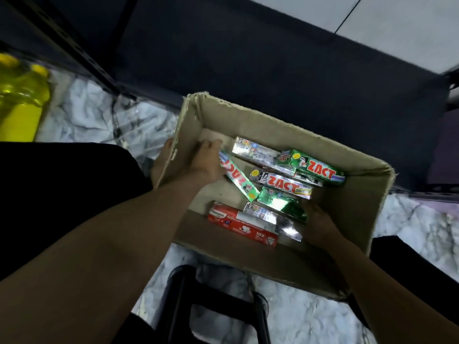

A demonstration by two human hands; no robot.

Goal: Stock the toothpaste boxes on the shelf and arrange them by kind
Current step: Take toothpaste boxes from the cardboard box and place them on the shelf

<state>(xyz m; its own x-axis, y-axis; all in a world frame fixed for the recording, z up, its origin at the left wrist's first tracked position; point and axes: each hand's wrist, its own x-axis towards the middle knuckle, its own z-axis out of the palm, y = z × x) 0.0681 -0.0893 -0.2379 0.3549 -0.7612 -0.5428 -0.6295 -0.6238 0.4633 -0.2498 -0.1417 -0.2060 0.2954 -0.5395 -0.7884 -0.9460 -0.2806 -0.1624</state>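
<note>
An open cardboard carton (367,194) stands on the floor with several toothpaste boxes lying loose inside. My left hand (206,160) reaches in at the carton's left side and grips the end of a pale green ZACT box (239,181). At the carton's right side, my right hand (320,220) holds the end of a shiny green box (279,201). Also inside lie a dark green ZACT box (315,167), a silver ZACT box (280,182), another silver box (255,150) at the back and a red box (243,223) in front. The low dark shelf (248,58) lies just beyond the carton.
Yellow bottles (19,95) stand on the marble floor (94,115) at the far left beside a perforated shelf upright (74,53). A black stool frame (178,306) is right below me. My dark-clothed legs flank the carton on both sides.
</note>
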